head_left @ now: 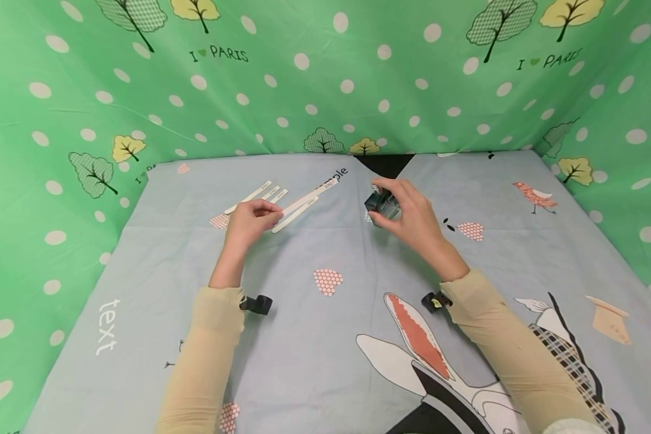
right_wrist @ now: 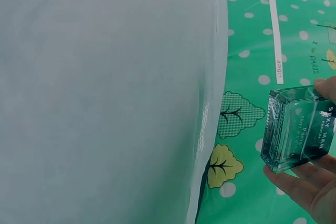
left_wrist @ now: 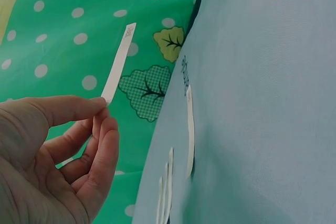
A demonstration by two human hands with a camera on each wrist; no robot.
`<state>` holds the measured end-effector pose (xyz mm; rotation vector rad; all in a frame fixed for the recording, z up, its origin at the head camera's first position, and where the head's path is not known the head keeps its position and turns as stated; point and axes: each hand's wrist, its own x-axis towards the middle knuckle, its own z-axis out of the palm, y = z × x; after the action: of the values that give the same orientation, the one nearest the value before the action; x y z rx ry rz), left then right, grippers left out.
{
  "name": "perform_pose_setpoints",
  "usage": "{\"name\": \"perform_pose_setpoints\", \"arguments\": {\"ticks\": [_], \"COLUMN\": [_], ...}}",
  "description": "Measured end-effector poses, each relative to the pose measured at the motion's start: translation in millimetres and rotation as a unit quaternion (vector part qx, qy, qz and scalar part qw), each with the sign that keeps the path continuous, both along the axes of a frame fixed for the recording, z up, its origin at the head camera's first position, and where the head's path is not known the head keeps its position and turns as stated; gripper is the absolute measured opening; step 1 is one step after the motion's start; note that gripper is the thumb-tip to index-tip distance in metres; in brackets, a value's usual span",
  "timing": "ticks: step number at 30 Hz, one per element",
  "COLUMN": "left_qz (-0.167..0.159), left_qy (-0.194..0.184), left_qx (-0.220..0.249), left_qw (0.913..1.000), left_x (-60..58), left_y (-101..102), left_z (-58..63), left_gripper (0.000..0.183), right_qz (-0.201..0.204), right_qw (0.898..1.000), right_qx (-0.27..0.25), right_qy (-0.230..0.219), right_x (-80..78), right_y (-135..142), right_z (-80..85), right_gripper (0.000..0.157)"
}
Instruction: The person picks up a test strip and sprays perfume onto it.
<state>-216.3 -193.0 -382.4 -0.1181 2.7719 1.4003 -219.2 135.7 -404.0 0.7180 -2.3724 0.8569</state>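
Note:
My left hand (head_left: 249,224) pinches one end of a white perfume test strip (left_wrist: 119,64) between thumb and index finger. The strip slants up and away toward the right, with small print at its far end. In my right hand (head_left: 416,216) is a square green-glass perfume bottle (right_wrist: 294,132) with white lettering, gripped between thumb and fingers. The head view shows the index finger at the bottle's sprayer end. Some distance separates the bottle from the held strip. Another test strip (head_left: 295,216) lies on the cloth just below the held one in the head view.
Three more test strips (head_left: 256,194) lie side by side on the cloth beyond my left hand, partly hidden by it. A grey-blue printed cloth (head_left: 304,337) covers the table. Green dotted curtains (head_left: 282,78) hang behind it and at both sides.

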Motion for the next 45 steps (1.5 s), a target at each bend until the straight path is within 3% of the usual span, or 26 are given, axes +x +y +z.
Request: {"name": "perform_pose_setpoints", "arguments": {"ticks": [12,45], "left_qz": [0.001,-0.015], "left_qy": [-0.007,0.017], "left_qx": [0.0,0.014], "left_qw": [1.0,0.9996], "left_x": [0.2,0.2], "left_y": [2.6,4.9], "left_z": [0.9,0.3], "left_gripper": [0.02,0.018], "right_qz": [0.0,0.005], "right_qw": [1.0,1.0], "right_qx": [-0.002,-0.002], "right_qy": [-0.002,0.013], "right_x": [0.9,0.3], "right_y": [-0.3,-2.0], "right_z": [0.5,-0.3], "right_gripper": [0.059,0.058]}}
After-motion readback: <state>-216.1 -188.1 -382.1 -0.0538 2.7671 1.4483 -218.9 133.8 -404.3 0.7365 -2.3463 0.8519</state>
